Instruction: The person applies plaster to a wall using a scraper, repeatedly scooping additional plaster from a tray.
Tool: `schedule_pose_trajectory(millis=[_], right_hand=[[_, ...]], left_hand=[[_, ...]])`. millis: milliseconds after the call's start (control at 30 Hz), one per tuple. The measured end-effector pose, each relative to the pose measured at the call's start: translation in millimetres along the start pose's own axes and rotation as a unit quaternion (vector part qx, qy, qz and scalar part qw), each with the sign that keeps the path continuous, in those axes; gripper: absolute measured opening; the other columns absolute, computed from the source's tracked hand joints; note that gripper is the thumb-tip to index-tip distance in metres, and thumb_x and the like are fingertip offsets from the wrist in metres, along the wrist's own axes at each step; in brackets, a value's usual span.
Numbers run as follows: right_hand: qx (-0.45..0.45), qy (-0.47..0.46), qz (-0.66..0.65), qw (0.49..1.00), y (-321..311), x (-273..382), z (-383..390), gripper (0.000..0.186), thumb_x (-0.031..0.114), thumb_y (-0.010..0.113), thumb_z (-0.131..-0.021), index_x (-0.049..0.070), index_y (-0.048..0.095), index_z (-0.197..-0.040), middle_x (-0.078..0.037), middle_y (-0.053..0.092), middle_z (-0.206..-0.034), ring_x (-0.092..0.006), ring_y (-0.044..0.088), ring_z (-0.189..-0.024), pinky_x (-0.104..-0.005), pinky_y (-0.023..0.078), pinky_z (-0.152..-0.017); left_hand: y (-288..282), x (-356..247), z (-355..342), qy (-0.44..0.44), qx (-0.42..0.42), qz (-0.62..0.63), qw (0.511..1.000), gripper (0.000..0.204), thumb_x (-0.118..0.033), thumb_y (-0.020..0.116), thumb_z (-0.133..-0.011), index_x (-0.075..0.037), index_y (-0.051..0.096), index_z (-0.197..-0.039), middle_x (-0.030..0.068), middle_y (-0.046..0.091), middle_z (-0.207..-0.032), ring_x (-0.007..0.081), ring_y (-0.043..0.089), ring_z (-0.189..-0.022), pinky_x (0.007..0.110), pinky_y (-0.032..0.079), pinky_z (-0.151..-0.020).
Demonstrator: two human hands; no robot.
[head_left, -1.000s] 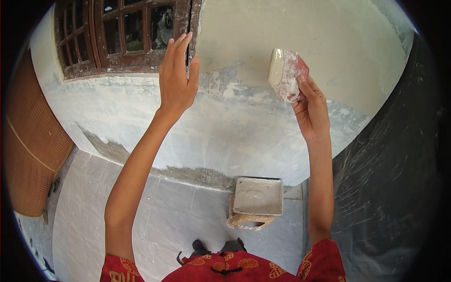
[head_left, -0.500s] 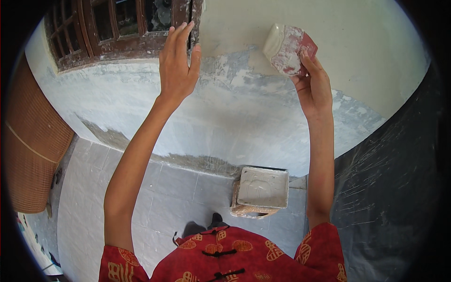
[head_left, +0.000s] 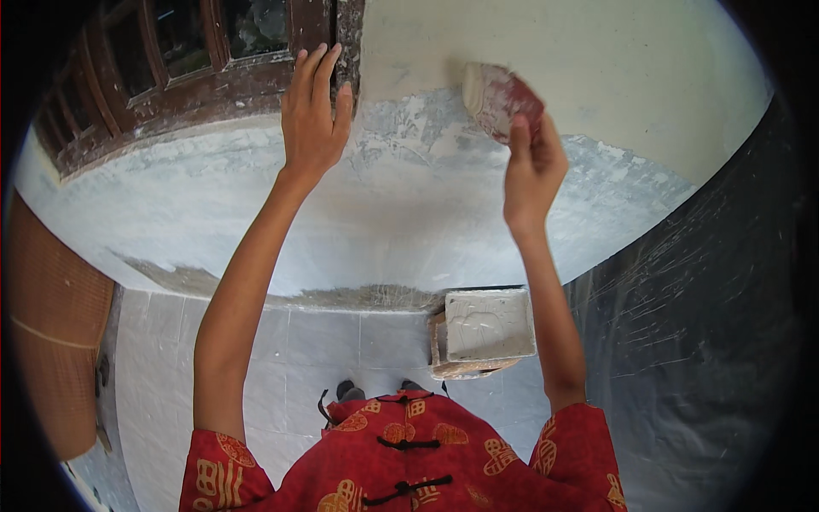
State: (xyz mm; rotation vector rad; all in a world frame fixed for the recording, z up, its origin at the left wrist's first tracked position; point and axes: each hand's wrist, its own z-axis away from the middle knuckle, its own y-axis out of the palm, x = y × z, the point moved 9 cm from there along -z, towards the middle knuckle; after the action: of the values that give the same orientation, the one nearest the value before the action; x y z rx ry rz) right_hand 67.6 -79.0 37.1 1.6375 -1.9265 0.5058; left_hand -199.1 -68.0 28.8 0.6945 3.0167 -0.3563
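Note:
A wide paintbrush (head_left: pixel 496 101) with a red handle and pale bristles, smeared white, is in my right hand (head_left: pixel 536 175), the thumb pressed on its handle. The bristles point left and lie at or close to the wall (head_left: pixel 614 60), by the border between its cream upper part and its patchy white lower part. My left hand (head_left: pixel 313 115) is open with fingers stretched upward, beside the brown wooden window frame (head_left: pixel 348 51). Whether its fingertips touch the frame or wall I cannot tell.
Below, a shallow tray (head_left: pixel 489 352) of pale, thick paint rests on a small stained stool (head_left: pixel 465 369) near the wall's foot. Grey tiles (head_left: pixel 324 337) cover the floor. A dark sheet (head_left: pixel 665 341) hangs at right; a rolled brown mat (head_left: pixel 51 341) stands at left.
My right hand has moved left and slightly down with the paintbrush, which now sits closer to the window. My left hand has shifted only slightly, its fingers still stretched out.

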Motion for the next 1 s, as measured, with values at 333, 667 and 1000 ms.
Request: schedule_pose_trajectory(millis=[333,667,1000], right_hand=[[0.097,-0.361,0.267,0.888,76,-11,45,0.037,-0.006,0.056,-0.082,0.007,0.065,-0.116,-0.012,0.061,-0.122,-0.0279,0.053,-0.122,-0.0527,0.034,-0.105],[0.095,-0.399,0.354,0.841,96,-65,46,0.032,0.009,0.060,-0.084,0.017,0.067,-0.115,0.001,0.061,-0.126,-0.0191,0.052,-0.123,-0.0476,0.030,-0.108],[0.145,-0.319,0.351,0.868,86,-94,63,0.038,0.001,0.058,-0.081,0.015,0.067,-0.115,0.001,0.061,-0.125,-0.0185,0.051,-0.125,-0.0484,0.030,-0.108]], left_hand=[[28,29,-10,0.052,-0.057,-0.033,0.996,0.042,-0.021,0.045,-0.095,-0.010,0.045,-0.136,0.0116,0.044,-0.139,0.0331,0.034,-0.134,0.049,0.026,-0.106],[24,31,-3,0.064,-0.127,-0.092,0.986,0.043,-0.020,0.043,-0.097,-0.005,0.038,-0.137,0.0135,0.038,-0.142,0.0331,0.028,-0.137,0.047,0.024,-0.107],[28,34,-3,0.060,-0.137,-0.076,0.986,0.045,-0.019,0.047,-0.092,-0.010,0.043,-0.136,0.0119,0.042,-0.142,0.0330,0.030,-0.137,0.048,0.022,-0.107]])
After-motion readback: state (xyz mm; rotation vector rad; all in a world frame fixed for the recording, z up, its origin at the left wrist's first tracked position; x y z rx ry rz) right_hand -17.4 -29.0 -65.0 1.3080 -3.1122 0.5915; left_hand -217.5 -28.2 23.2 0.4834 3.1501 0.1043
